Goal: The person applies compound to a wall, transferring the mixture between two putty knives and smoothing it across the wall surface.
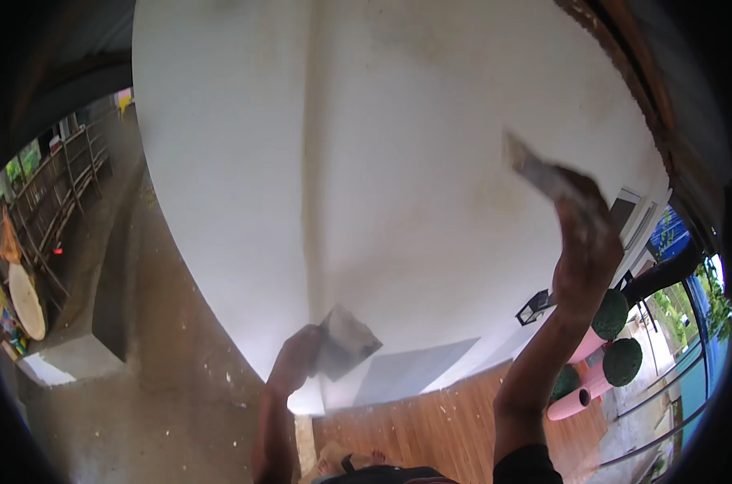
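Note:
My right hand (584,242) is raised in front of a large white wall (414,121), closed around a narrow scraper (527,161) whose pale-smeared blade points up and to the left, blurred by motion. Lower down, my left hand (296,355) grips a squarish flat metal blade (346,340) with pale material on it, held near the bottom of a faint beige vertical band on the wall. Whether either tool touches the wall is unclear.
A wood-look floor (439,419) lies below, concrete ground (180,379) to the left. A low ledge (75,355) and wooden fence (67,169) stand at the left. A wall lamp (534,308), green round shrubs (622,361) and pink cylinders (569,402) are at the lower right.

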{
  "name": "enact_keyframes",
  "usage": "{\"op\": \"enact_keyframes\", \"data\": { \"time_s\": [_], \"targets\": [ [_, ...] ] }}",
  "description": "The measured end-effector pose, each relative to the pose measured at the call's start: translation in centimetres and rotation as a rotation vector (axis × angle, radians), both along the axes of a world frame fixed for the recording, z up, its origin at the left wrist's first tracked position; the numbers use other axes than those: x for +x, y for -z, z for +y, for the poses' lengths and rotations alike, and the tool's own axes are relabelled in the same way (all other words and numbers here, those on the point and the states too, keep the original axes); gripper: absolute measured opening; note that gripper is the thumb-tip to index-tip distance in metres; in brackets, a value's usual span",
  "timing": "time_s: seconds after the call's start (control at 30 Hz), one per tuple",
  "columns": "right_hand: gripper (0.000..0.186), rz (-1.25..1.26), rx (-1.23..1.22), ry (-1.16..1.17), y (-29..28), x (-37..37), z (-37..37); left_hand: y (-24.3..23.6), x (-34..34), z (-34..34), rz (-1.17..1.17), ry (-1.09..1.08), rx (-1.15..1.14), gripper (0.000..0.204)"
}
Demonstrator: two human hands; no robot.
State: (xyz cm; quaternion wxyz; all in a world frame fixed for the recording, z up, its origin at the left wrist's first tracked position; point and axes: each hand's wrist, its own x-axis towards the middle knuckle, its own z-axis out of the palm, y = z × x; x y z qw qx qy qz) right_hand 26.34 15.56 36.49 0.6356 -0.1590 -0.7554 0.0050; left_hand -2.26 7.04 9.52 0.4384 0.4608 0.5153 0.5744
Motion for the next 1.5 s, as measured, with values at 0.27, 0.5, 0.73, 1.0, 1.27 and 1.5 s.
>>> {"op": "enact_keyframes", "data": {
  "time_s": [0.27,0.5,0.73,1.0,1.27,1.5],
  "targets": [
    [0.04,-0.316,0.784,0.501,-20.9,-9.6,10.5,-1.2,-4.2,3.7,0.017,0.434,0.159,0.048],
    [0.042,-0.191,1.019,0.651,-20.5,-15.9,17.4,-5.8,-3.3,7.2,0.379,0.696,0.009,0.043],
    [0.04,-0.308,0.771,0.569,-20.4,-14.5,12.8,-0.3,-5.6,11.8,0.459,0.748,-0.029,0.048],
    [0.041,-0.399,0.716,0.612,-22.5,-16.6,12.9,1.0,-6.2,14.5,0.517,0.898,-0.128,0.05],
    [0.044,-0.564,0.775,0.573,-21.2,-12.2,12.2,2.8,-6.9,14.9,0.456,0.888,-0.117,0.043],
    [0.042,-0.348,0.888,0.681,-23.2,-14.2,16.5,1.4,-6.3,14.3,0.435,0.909,-0.108,0.042]
  ]
}}
